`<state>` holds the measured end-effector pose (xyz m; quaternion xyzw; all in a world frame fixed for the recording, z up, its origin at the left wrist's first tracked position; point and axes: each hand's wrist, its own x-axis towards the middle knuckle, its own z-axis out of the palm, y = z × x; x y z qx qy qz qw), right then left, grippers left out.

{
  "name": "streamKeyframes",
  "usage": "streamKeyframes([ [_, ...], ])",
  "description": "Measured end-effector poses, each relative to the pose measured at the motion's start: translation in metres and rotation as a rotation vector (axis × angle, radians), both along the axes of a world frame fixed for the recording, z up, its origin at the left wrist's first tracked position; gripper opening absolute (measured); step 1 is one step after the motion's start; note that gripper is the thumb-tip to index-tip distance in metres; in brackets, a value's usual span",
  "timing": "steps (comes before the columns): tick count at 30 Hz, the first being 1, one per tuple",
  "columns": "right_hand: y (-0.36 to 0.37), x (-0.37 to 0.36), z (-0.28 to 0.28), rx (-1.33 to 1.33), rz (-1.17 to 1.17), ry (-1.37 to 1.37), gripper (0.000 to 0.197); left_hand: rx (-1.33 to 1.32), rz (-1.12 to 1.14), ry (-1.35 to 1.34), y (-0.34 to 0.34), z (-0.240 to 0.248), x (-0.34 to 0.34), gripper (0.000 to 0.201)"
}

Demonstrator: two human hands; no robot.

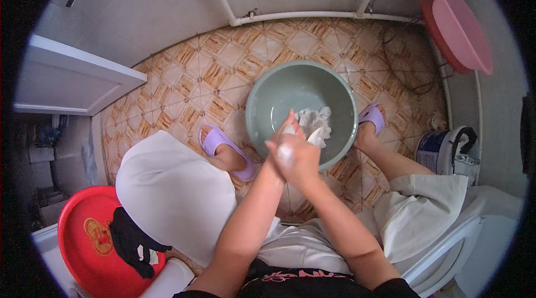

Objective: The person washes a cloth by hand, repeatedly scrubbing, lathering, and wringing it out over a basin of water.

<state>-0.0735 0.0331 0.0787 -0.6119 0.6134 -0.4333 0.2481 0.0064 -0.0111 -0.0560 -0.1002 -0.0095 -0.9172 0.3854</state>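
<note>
My two hands are pressed together above the near rim of a grey-green basin (259, 97). My right hand (303, 163) is closed over my left hand (292, 121), with white suds on its back. A wet, crumpled white cloth (319, 126) comes out from between them and hangs into the basin. Both hands seem to grip it, though my left palm and most of its fingers are hidden. What kind of garment the cloth is does not show.
My feet in lilac slippers (226, 153) flank the basin on a tiled floor. At lower left, a red basin (84, 253) holds black cloth (131, 236). A pink basin (460, 27) hangs on the right wall, and a dark blue and white container (432, 150) stands below. White pipes (312, 15) run along the far wall.
</note>
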Motion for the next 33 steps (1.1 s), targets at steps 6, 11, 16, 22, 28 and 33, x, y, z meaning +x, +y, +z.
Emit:
streamKeyframes([
  [6,-0.027,-0.041,-0.031,0.281,-0.33,0.221,0.019,0.557,0.053,-0.986,0.015,0.096,-0.046,0.023],
  [11,0.005,0.011,-0.001,-0.07,0.018,0.146,0.011,0.12,-0.082,-0.017,0.013,0.0,-0.009,0.023],
  [16,-0.032,-0.051,-0.042,0.436,-0.356,0.211,0.015,0.589,0.031,-1.069,0.013,0.115,-0.056,0.025],
  [22,-0.024,-0.022,-0.025,0.102,-0.165,0.166,0.027,0.061,-0.06,-0.218,0.012,0.03,-0.008,0.027],
  [28,-0.038,-0.122,-0.067,0.301,-0.324,-0.042,0.042,0.527,0.0,-0.825,-0.019,0.149,-0.011,0.022],
  [33,-0.036,-0.104,-0.039,0.436,-0.354,-0.816,0.036,0.149,0.274,-0.881,-0.014,0.101,-0.007,0.018],
])
